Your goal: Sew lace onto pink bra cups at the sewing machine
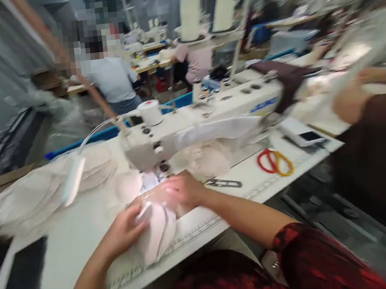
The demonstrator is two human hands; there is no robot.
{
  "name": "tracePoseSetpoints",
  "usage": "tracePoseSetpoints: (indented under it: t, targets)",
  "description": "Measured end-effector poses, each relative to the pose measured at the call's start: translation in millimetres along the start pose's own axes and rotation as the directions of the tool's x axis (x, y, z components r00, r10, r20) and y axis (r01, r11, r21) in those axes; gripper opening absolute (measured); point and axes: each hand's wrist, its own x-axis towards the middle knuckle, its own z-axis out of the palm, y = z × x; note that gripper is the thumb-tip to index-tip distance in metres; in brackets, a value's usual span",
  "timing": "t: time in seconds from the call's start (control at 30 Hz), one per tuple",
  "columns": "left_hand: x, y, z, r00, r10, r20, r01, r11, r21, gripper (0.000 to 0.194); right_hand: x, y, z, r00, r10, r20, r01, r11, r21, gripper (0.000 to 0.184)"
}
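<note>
My left hand [127, 227] is closed on the edge of a pale pink fabric piece [156, 233] with curved, layered edges, near the table's front. To its right, my right hand [184, 189] rests on the machine bed just in front of the needle area, fingers bent and pressed together. What lies under those fingers is hidden and blurred. Bright light falls on white fabric [150, 180] beneath the head of the white sewing machine [145, 145]. More pale fabric [210, 158] is bunched under the machine's arm, behind my right hand.
Thread snips [224, 183] and scissors with red and yellow handles [276, 162] lie right of my right forearm. A heap of pale fabric pieces [46, 187] covers the left side, with a lamp [74, 182] above. A co-worker's arm [350, 100] is at the right.
</note>
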Motion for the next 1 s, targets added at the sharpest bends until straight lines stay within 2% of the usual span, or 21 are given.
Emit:
tracePoseSetpoints:
  t: [0.07, 0.13, 0.2, 0.3, 0.43, 0.5, 0.57, 0.63, 0.7, 0.77, 0.8, 0.83, 0.9, 0.97, 1.0]
  targets:
    - [34, 46, -9.6, 1.0, 0.01, -0.013, -0.012, 0.995, -0.099, 0.024, -4, -3, -3, 0.999, -0.022, -0.025, 0.023, 0.998, 0.064, 0.036]
    - [59, 68, -14.3, 0.999, -0.041, -0.021, 0.037, 0.986, -0.163, 0.025, -5, -2, -5, 0.996, -0.087, -0.006, 0.087, 0.986, 0.142, 0.037]
    - [68, 70, -12.5, 0.996, -0.086, -0.034, 0.077, 0.972, -0.224, 0.025, -6, -2, -5, 0.989, -0.143, 0.027, 0.136, 0.977, 0.165, 0.033]
    - [64, 61, -7.2, 0.995, -0.083, -0.047, 0.067, 0.957, -0.283, 0.021, -8, -4, -3, 0.974, -0.189, 0.122, 0.18, 0.98, 0.078, 0.027]
    - [64, 51, -12.6, 0.986, -0.095, -0.138, 0.06, 0.97, -0.235, 0.017, -9, -7, 1, 0.978, -0.156, 0.139, 0.154, 0.988, 0.023, 0.026]
    - [63, 51, -17.4, 0.985, -0.107, -0.136, 0.073, 0.968, -0.239, 0.013, -9, -6, 2, 0.982, -0.134, 0.131, 0.133, 0.991, 0.02, 0.026]
    - [57, 53, -21.8, 0.987, -0.12, -0.107, 0.093, 0.969, -0.231, 0.014, -9, -5, 1, 0.988, -0.114, 0.102, 0.112, 0.993, 0.029, 0.027]
    - [42, 56, -27.1, 0.987, -0.151, -0.052, 0.142, 0.979, -0.144, 0.016, -8, -4, 1, 0.995, -0.085, 0.052, 0.083, 0.996, 0.04, 0.028]
    - [21, 61, -34.8, 0.981, -0.18, 0.074, 0.181, 0.983, -0.011, 0.016, -8, -3, -1, 0.999, -0.042, -0.003, 0.043, 0.998, 0.035, 0.028]
    - [1, 67, -44.3, 0.951, -0.185, 0.25, 0.169, 0.982, 0.085, 0.024, -8, -3, -2, 0.999, -0.007, -0.039, 0.008, 1.0, 0.019, 0.027]
    - [-8, 72, -48.6, 0.938, -0.191, 0.289, 0.161, 0.979, 0.125, 0.028, -8, -3, -2, 0.999, 0.0, -0.055, 0.0, 1.0, 0.011, 0.027]
    - [-15, 76, -51.9, 0.942, -0.195, 0.272, 0.154, 0.974, 0.166, 0.031, -8, -4, -2, 0.998, 0.002, -0.069, -0.002, 1.0, 0.006, 0.027]
    - [-22, 87, -53.5, 0.982, -0.171, 0.082, 0.147, 0.96, 0.24, 0.03, -8, -5, -3, 0.997, -0.005, -0.081, 0.006, 1.0, 0.014, 0.027]
    - [-20, 95, -46.8, 0.988, -0.049, -0.148, 0.09, 0.956, 0.28, 0.024, -8, -7, -2, 0.996, -0.038, -0.078, 0.042, 0.998, 0.051, 0.027]
    - [-16, 98, -40.7, 0.977, 0.042, -0.209, 0.023, 0.954, 0.3, 0.022, -9, -8, -2, 0.995, -0.067, -0.069, 0.072, 0.995, 0.075, 0.026]
